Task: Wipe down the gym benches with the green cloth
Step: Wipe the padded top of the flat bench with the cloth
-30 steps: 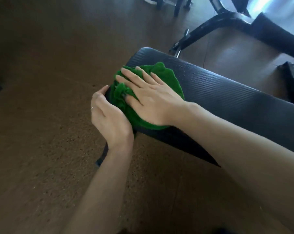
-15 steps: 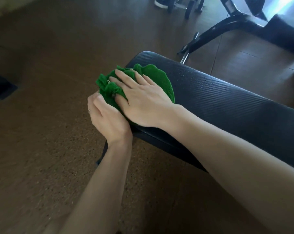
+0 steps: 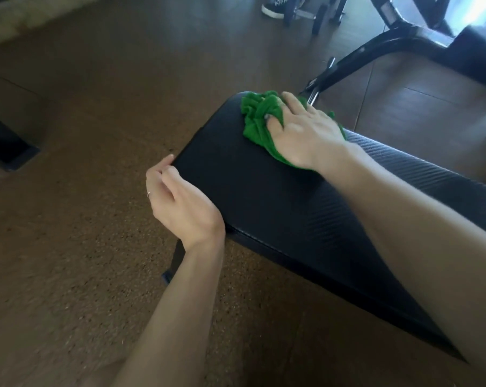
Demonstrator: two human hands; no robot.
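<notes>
Nearest the camera, both forearms reach out over a speckled brown floor (image 3: pixel 68 247), and the black padded tabletop (image 3: pixel 264 196) of the gym bench runs from lower right toward its rounded far end. The left hand (image 3: pixel 180 202) rests at the near long edge of the pad, its fingers loosely curled with the fingertips (image 3: pixel 169 160) touching the rim; this grip has hold of nothing. Farther along, the right hand (image 3: pixel 306 132) lies on the green cloth (image 3: pixel 257 121), which sits bunched on the pad's far corner, right at the rounded end; the thumb and fingers look partly curled into the folds, so this grip presses and gathers the cloth rather than lying flat on it. Judging by where the cloth lies, the wipe is in hand at the end of this bench; the pad shows no clear wet or dry marks, so how much of it is done cannot be told, and any other benches would still be left. The cloth is close to the end edge and the far side edge, so a stroke outward could carry it off the pad. Open room lies back along the pad toward the camera. Beyond the bench stand a black machine frame (image 3: pixel 375 48) and small wheels (image 3: pixel 318 18), apart from the pad.
</notes>
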